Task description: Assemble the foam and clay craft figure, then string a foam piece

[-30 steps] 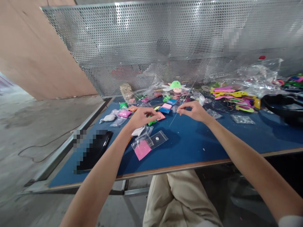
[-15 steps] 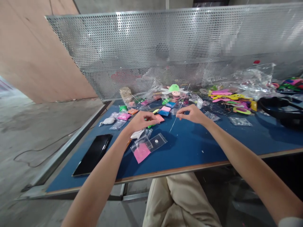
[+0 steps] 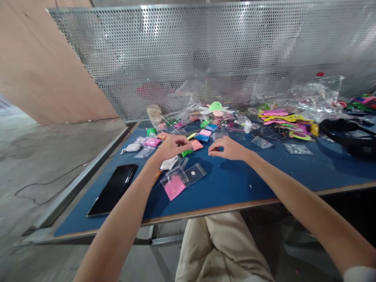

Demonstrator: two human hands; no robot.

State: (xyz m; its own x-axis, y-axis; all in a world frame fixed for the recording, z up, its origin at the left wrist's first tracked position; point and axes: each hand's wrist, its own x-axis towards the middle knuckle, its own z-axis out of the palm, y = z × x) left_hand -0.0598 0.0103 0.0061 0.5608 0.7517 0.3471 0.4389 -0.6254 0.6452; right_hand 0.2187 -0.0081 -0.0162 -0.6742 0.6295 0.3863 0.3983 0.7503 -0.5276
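Note:
My left hand [image 3: 173,148] is closed in a pinch above the packets; what its fingertips hold, if anything, is too small to make out. Close beside it lie a green packet [image 3: 187,152] and a salmon-coloured packet [image 3: 197,145]. My right hand [image 3: 228,149] hovers over the blue tabletop, thumb and forefinger pinched together, facing the left hand across a small gap. No wire shows clearly at its fingertips. Nearer me rest a small zip bag with a white disc [image 3: 193,172] and a bag holding a pink sheet [image 3: 174,187].
A black phone-like slab [image 3: 113,190] lies at the left of the blue table [image 3: 223,188]. Colourful foam cut-outs [image 3: 284,117], clear plastic bags and a black strap-like object [image 3: 346,135] sit to the right. A perforated metal panel [image 3: 164,51] borders the back.
The thin straight wire seen in my right hand earlier no longer shows clearly. My right hand has moved left and slightly down, toward my left hand, which has shifted slightly left.

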